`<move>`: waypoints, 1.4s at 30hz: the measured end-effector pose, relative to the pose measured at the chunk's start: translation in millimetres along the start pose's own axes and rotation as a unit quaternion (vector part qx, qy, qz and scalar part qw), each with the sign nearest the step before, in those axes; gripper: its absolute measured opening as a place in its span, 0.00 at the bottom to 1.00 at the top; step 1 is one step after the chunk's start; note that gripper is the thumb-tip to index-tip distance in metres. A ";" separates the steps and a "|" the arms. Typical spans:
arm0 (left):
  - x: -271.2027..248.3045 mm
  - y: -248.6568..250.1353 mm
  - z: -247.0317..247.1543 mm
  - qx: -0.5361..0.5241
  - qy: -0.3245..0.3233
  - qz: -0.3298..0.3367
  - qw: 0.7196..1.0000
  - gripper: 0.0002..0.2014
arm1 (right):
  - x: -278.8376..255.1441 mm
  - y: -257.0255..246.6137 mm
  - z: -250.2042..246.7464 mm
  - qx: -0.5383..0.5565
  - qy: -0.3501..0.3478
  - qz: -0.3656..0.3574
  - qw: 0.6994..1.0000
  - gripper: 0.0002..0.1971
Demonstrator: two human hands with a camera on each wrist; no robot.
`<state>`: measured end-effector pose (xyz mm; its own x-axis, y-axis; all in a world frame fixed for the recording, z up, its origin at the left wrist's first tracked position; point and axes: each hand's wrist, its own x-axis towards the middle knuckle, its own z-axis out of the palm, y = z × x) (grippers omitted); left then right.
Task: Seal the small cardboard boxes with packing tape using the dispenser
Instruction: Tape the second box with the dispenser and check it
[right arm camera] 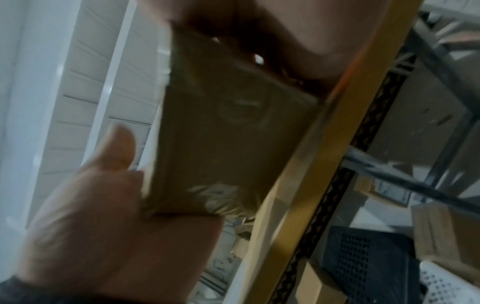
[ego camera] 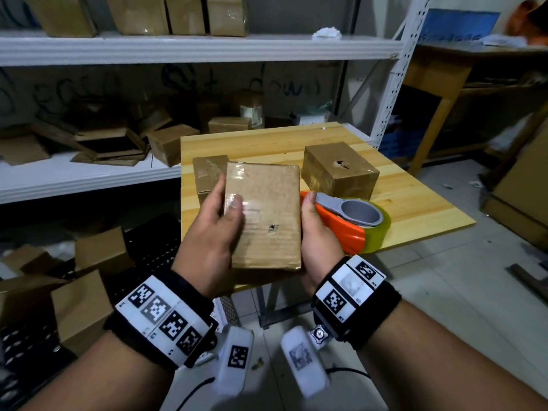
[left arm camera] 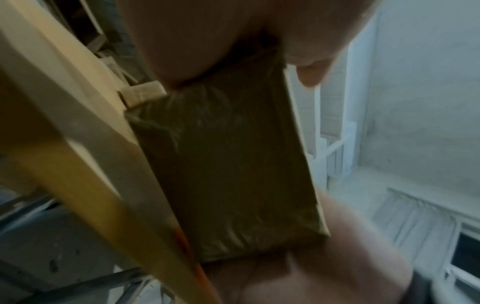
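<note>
- Cardboard is the material in hand. Head view: a flat cardboard box (ego camera: 264, 216) is held above the near edge of the wooden table (ego camera: 415, 209), broad face up. The left hand (ego camera: 215, 226) grips its left edge, thumb lying across the glossy taped top; the right hand (ego camera: 318, 232) clasps the right edge, thumb up along the side. The two-handed hold probably serves to turn the box and check its seams.
- Head view, table: the orange tape dispenser (ego camera: 347, 222) lies just beside the right hand, untouched, within reach. Two more boxes rest behind, a taped box (ego camera: 207, 173) on the left and a cube-shaped box (ego camera: 339, 170) on the right with a small tear in its top. All are closed; their contents are hidden.
- Left wrist view: blurred. The underside of the held box shows wrinkled tape, with fingers (left arm camera: 306, 61) curled onto it.
- Right wrist view: blurred. The right thumb (right arm camera: 118, 148) stands by the box edge while the palm supports it.
</note>
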<state>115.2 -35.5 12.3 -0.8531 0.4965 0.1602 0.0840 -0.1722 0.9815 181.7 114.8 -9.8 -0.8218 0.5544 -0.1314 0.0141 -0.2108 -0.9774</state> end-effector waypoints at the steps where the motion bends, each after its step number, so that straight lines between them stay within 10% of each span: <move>1: -1.6 0.8 3.5 0.012 -0.005 0.007 1.000 0.39 | -2.3 -0.6 3.2 0.032 -0.012 0.009 0.999 0.51; 8: 0.1 -3.9 1.3 0.085 0.013 0.057 0.995 0.43 | -8.6 0.5 11.8 0.078 -0.059 0.009 0.995 0.34; 15: 1.6 -6.4 -0.3 0.065 0.020 0.050 0.996 0.33 | -8.9 5.8 16.4 0.049 -0.038 -0.024 0.998 0.64; 28: 0.7 -7.3 2.7 0.045 0.041 0.061 0.996 0.27 | -5.9 5.8 10.7 -0.014 -0.055 -0.096 0.994 0.20; 42: -1.9 -7.2 0.3 0.043 0.055 0.041 0.997 0.26 | -3.6 3.6 2.3 -0.060 -0.126 -0.073 0.987 0.40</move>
<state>116.4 -35.0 5.0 -0.8927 0.3858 0.2330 0.1959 -0.1334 0.9715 183.4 110.1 -12.4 -0.9359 0.3497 0.0430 -0.0600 -0.0380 -0.9975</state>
